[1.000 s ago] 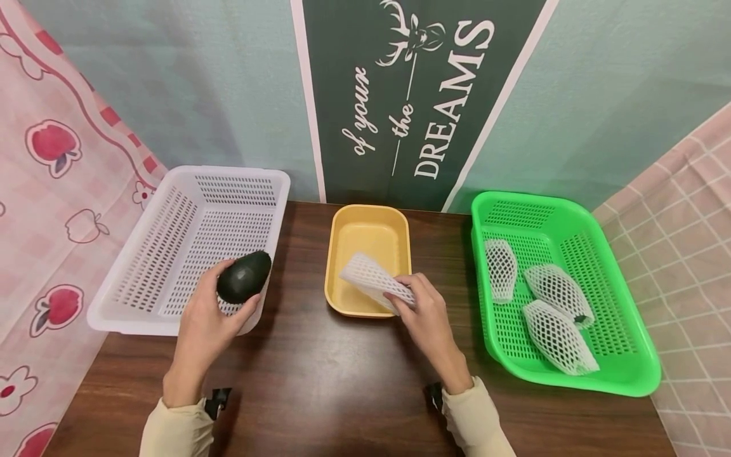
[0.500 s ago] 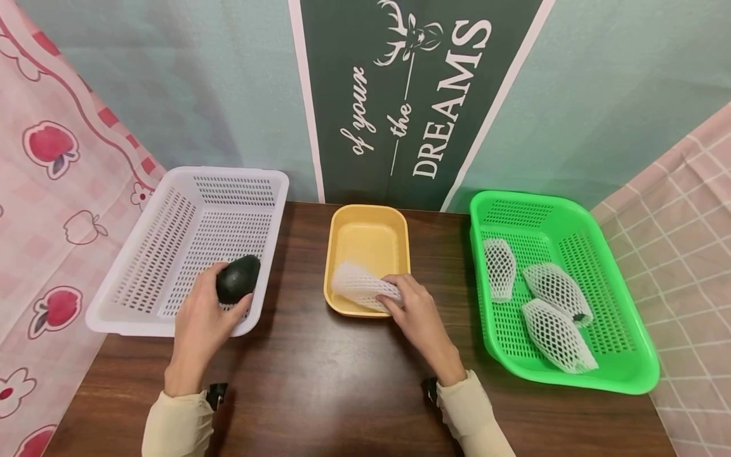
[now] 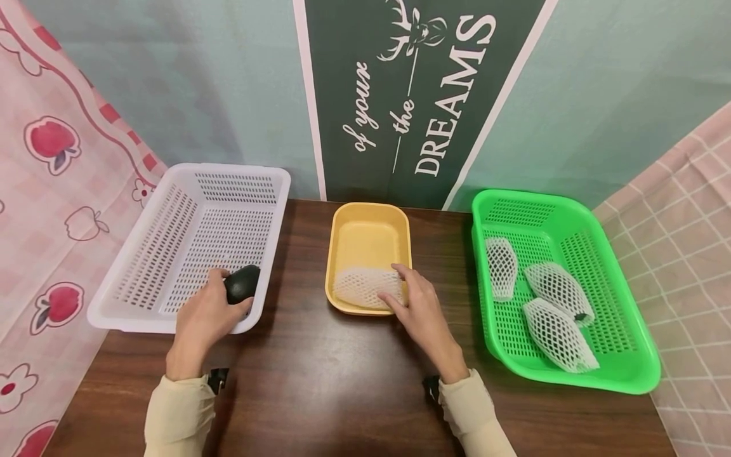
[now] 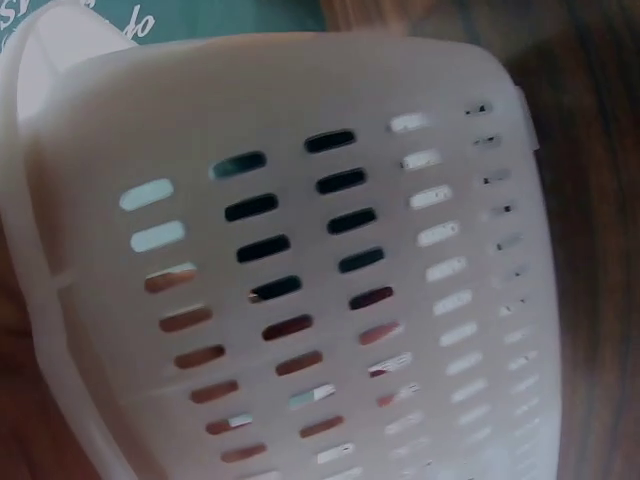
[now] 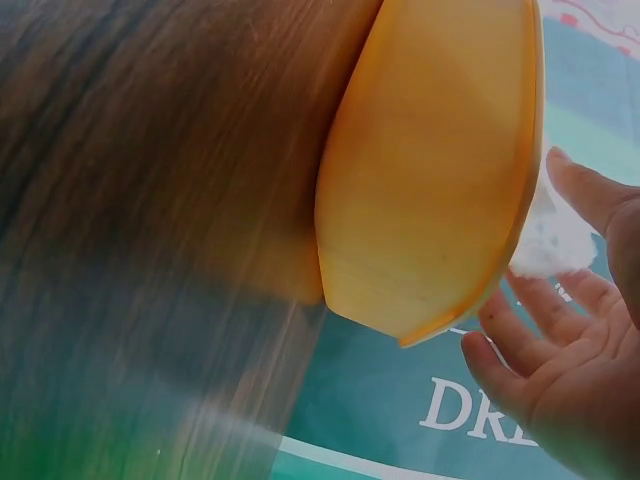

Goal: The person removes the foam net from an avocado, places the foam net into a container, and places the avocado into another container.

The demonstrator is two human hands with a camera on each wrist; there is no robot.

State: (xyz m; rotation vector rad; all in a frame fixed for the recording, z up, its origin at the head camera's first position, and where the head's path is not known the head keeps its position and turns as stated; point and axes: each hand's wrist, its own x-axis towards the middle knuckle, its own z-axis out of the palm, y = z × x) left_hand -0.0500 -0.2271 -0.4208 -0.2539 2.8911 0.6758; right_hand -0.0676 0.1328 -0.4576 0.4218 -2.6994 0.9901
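A dark green avocado (image 3: 242,284) is low inside the near right corner of the white basket (image 3: 139,327). My left hand (image 3: 207,317) holds it, thumb on the near side and fingers partly hidden behind it. In the left wrist view only the slotted wall of the white basket (image 4: 300,250) shows, with the avocado dark behind the slots. A white foam net sleeve (image 3: 362,287) lies across the near end of the yellow tray (image 3: 330,254). Over its right end, my right hand (image 3: 421,311) has thumb and fingers spread apart; the right wrist view shows the hand (image 5: 570,350) loose beside the tray rim.
On the right stands a green basket (image 3: 648,355) with several net-wrapped fruits, such as the nearest one (image 3: 559,336). All three containers rest on a dark wooden table (image 3: 331,387). Printed cloth (image 3: 228,82) hangs behind and at both sides.
My left hand has lowered the avocado into the white basket. The foam sleeve has gone down into the yellow tray, and my right hand's fingers have parted from it.
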